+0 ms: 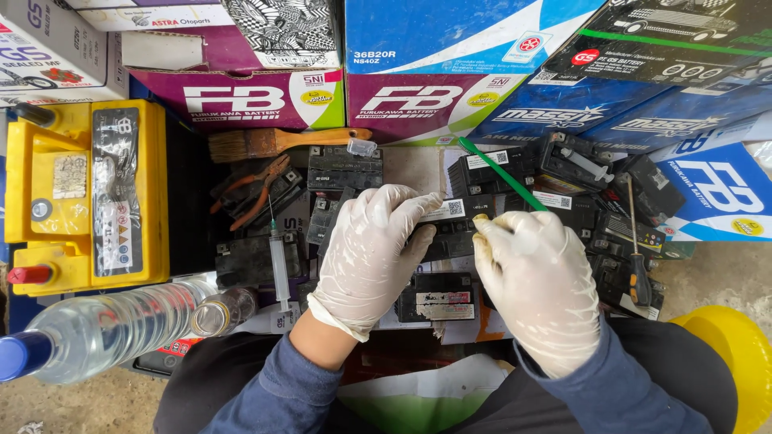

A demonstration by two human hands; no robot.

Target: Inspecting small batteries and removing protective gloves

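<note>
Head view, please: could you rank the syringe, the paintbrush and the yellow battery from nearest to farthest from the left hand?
From the left hand:
1. Syringe, just to its left.
2. Paintbrush, above and left, by the boxes.
3. Yellow battery, far left.

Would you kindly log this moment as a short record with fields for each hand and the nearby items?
left hand: gloved left hand resting on a small black battery
right hand: gloved right hand gripping a green-handled tool
left of the hands: syringe, orange pliers, paintbrush, yellow battery, clear bottle
right: screwdriver
</note>
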